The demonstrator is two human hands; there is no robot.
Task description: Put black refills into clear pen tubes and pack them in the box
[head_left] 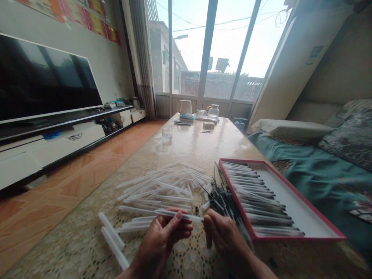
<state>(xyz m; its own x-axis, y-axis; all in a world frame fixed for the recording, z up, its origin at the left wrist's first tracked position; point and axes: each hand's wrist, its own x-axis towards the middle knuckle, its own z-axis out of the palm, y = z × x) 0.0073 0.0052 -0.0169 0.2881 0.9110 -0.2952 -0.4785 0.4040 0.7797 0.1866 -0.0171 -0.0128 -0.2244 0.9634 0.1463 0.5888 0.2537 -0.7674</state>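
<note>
The white tube is above the table, its long axis running from left to right, almost level. Your left hand, half curled, pinches it under the thumb; your right hand, fingers closed, grips its right end.

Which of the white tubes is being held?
The tube in the left hand, one end at the right hand; others lie on the table or in the box.
</note>
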